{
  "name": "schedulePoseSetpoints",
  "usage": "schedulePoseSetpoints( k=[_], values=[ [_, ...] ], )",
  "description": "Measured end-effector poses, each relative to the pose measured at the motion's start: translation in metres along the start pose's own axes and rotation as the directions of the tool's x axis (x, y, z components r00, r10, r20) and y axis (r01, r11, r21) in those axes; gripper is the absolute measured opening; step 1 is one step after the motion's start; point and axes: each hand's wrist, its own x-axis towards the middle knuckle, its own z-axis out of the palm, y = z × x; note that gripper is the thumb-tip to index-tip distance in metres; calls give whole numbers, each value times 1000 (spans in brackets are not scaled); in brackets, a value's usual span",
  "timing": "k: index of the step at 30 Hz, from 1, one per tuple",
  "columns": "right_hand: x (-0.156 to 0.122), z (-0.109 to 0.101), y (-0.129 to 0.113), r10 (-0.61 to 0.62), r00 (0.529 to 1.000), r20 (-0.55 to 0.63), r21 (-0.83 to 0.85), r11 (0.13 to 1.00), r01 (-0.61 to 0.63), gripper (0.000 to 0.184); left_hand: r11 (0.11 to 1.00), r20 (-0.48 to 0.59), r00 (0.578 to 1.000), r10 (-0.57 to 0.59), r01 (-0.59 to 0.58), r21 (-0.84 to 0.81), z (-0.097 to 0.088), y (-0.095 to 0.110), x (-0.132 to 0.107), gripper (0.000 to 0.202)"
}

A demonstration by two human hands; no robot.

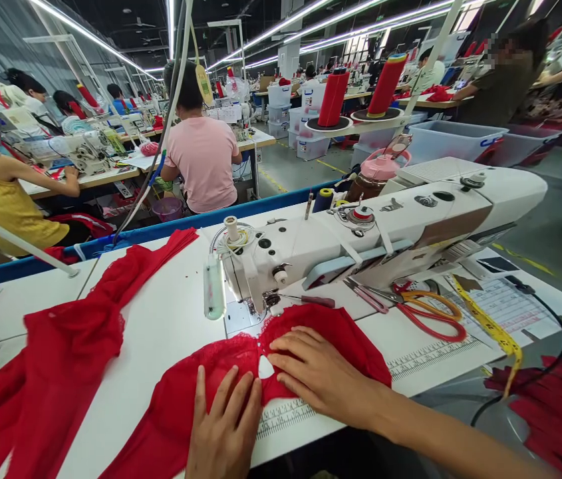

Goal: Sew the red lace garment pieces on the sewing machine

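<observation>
Garment: red, lace-edged, spread on the table, upper edge at the needle plate of the machine. Table: white, ruler scale printed along the front. Machine: white, behind the garment. Bin: translucent, beyond the machine; red material appears inside or behind its right end. Form: ruled, at right; text too small to read. Bottle: pink lid, behind the machine; contents indistinct. Left hand and right hand: palms down, fingers extended, resting on the garment, either side of its central gap. Tape: yellow, marked in graduations, beside the form.
</observation>
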Motion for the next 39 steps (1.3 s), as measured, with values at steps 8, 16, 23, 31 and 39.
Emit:
schedulePoseSetpoints(
  k=[8,16,23,31,39],
  values=[
    [3,-8,8,11,996,-86,-65,998,-17,29,999,-19,999,-39,39,-8,3,5,-3,37],
    [19,-1,1,-96,989,113,-65,992,104,24,988,-11,990,-142,142,-54,6,14,-6,43],
    [23,8,-1,-136,979,154,-83,985,150,23,985,-35,986,-163,160,-71,9,18,-8,44],
    [24,13,0,-69,993,98,-186,979,87,20,985,-43,986,-160,156,-79,7,14,-7,38],
    [37,11,15,51,998,34,-263,964,-40,22,967,-35,979,-202,193,-165,7,3,-6,37]
  ],
)
